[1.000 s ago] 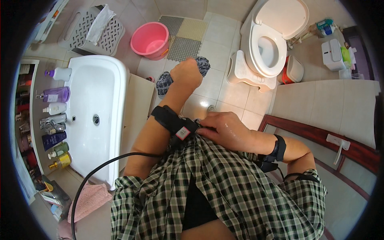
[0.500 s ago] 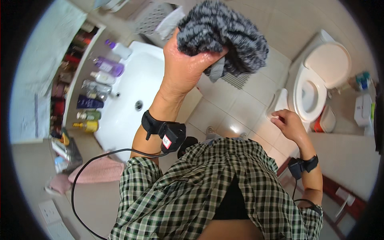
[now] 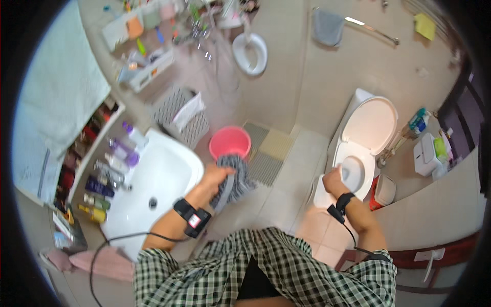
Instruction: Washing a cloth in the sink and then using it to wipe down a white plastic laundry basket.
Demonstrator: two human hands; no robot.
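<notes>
The left hand [image 3: 212, 179] grips the dark grey patterned cloth [image 3: 235, 180], which has dropped from close under the camera half a second ago to a lower spot near the sink [image 3: 169, 176]. From this view the cloth overlaps the near rim of the pink basin [image 3: 230, 137]; whether they touch cannot be told. The right hand [image 3: 334, 182], earlier loosely bent, is now curled in before the toilet [image 3: 369, 125]. A grey towel [image 3: 327, 28] on the wall has come into view.
</notes>
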